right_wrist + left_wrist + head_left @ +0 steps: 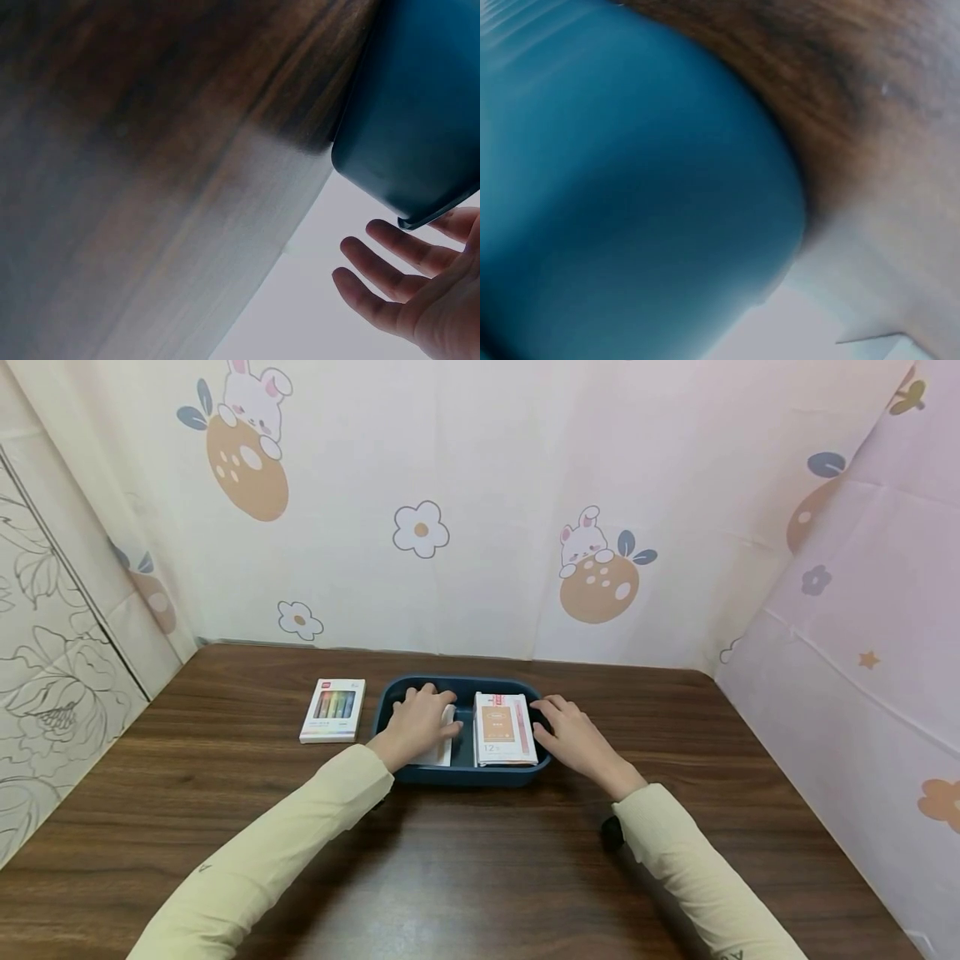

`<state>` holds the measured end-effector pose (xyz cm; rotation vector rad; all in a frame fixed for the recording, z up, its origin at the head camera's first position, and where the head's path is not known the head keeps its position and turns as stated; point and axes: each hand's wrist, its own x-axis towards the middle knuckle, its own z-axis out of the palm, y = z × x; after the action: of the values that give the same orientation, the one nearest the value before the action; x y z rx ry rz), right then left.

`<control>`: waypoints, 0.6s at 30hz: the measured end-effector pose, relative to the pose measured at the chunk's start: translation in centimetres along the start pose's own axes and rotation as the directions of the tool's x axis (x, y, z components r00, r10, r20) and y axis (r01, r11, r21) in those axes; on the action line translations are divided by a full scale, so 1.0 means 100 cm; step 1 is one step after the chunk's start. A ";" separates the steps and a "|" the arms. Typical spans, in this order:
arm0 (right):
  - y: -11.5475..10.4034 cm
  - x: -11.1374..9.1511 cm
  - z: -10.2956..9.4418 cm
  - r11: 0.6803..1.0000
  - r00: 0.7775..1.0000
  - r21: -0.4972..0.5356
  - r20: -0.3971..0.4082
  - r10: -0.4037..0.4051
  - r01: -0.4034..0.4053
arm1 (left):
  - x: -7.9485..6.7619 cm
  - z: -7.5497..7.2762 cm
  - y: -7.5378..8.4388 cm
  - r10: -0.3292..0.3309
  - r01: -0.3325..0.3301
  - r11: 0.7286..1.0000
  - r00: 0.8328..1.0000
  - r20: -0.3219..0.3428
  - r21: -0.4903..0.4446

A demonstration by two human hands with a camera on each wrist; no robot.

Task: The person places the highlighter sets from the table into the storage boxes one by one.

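A dark blue bin [465, 774] with rounded corners sits on the table. Over its left half is my left hand [416, 722], fingers spread above a white box [441, 752] that the hand partly covers. Its thumb juts past that box's right edge. The bin's right half contains a white box with an orange panel [504, 731]. My right hand [573, 737] is at the bin's right end, fingertips by the rim and fingers loosely spread. In the right wrist view, the fingers [379, 270] show relaxed beside the bin's rim [431, 214]. The left wrist view shows only the bin's outer wall [645, 172], without the hand.
To the left of the bin lies a white box with a picture of coloured sticks [333, 711] on the brown wooden table [480, 877]. Behind the table hangs a pale curtain [495, 460] printed with rabbits and flowers.
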<state>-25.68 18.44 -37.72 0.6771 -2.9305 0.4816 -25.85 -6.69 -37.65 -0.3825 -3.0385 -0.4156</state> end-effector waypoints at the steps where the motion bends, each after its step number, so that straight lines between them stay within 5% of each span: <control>1: 0.000 0.000 0.000 1.000 1.000 -0.001 -0.001 -0.001 0.001 | -0.001 -0.002 0.000 0.009 -0.009 1.000 1.000 -0.009 0.002; 10: 0.000 -0.001 0.001 1.000 1.000 -0.002 0.002 -0.001 0.001 | -0.008 -0.023 -0.006 0.090 -0.086 0.996 0.987 -0.135 0.035; 18: 0.000 -0.001 0.000 1.000 1.000 -0.004 0.003 0.000 0.000 | -0.006 -0.035 -0.022 0.066 -0.056 0.997 0.980 -0.188 0.059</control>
<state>-25.61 18.47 -37.78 0.6775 -2.9339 0.4745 -25.75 -9.84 -34.90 -0.4069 -2.8382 -0.3443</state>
